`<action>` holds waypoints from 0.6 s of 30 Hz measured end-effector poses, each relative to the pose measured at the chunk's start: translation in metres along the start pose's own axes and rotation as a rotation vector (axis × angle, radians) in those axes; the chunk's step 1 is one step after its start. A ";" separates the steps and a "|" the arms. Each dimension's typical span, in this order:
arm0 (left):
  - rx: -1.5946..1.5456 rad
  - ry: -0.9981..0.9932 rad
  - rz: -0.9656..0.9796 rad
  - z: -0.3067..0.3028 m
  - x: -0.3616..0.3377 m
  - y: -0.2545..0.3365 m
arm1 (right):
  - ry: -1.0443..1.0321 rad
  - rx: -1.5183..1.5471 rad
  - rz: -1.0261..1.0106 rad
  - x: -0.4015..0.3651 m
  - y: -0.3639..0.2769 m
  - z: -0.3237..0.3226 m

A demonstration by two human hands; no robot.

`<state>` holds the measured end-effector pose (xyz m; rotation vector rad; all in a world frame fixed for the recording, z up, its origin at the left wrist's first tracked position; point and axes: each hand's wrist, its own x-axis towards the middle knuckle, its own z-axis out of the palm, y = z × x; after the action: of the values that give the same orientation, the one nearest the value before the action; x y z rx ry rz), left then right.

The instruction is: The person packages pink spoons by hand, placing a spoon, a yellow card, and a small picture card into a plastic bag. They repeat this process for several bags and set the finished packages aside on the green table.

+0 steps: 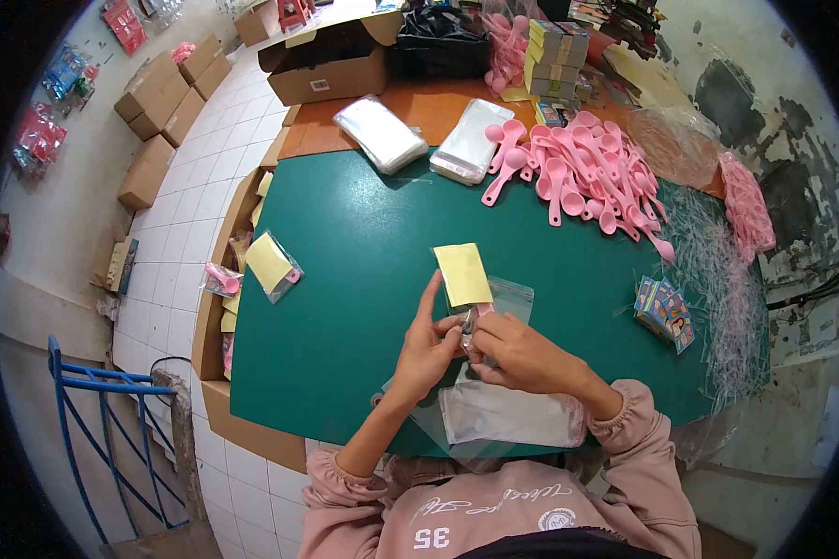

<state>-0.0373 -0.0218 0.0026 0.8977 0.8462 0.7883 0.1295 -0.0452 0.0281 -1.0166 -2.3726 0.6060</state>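
My left hand [424, 349] pinches a clear plastic bag [469, 328] between thumb and fingers, its index finger stretched along the left edge of a pale yellow card [463, 274]. Closed on the same plastic from the other side is my right hand [517, 351]. A bit of pink shows beside its fingertips, partly covered, perhaps a spoon. Under my hands lies another flat clear bag [513, 296], and nearer my body a stack of clear bags [503, 416]. To the left, a packed bag with a yellow card [269, 264] and a pink spoon end lies at the table edge.
Pink measuring spoons [597, 168] are heaped at the back right of the green table [345, 242]. Stacks of clear bags [379, 133] lie at the back. Small printed cards [665, 312] sit right, near shredded plastic strands [718, 298]. A cardboard box [213, 321] with packed bags stands left.
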 end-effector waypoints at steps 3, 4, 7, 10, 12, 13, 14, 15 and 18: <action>0.007 0.006 -0.010 0.007 0.000 0.007 | -0.031 0.145 0.024 -0.005 0.007 -0.015; -0.008 -0.023 -0.027 0.009 0.001 0.009 | -0.057 0.294 0.086 -0.007 0.010 -0.022; 0.055 0.002 -0.047 0.000 0.009 0.008 | -0.104 0.494 0.153 -0.016 0.016 -0.045; 0.019 -0.066 -0.154 -0.005 0.014 0.018 | -0.080 0.579 0.123 -0.031 0.043 -0.082; 0.034 -0.089 -0.119 -0.013 0.018 0.018 | -0.024 0.786 0.278 -0.047 0.083 -0.117; 0.056 -0.090 -0.114 -0.016 0.020 0.020 | 0.054 0.696 0.402 -0.051 0.106 -0.131; 0.078 -0.094 -0.109 -0.017 0.021 0.021 | 0.134 0.600 0.525 -0.057 0.131 -0.141; 0.092 -0.053 -0.094 -0.015 0.023 0.021 | 0.140 0.594 0.526 -0.074 0.166 -0.144; 0.288 0.019 0.003 -0.013 0.029 0.012 | 0.120 -0.837 0.599 -0.094 0.216 -0.147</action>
<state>-0.0390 0.0119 0.0005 1.1466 0.9917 0.6881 0.3891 0.0486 -0.0032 -2.0778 -2.2023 -0.3247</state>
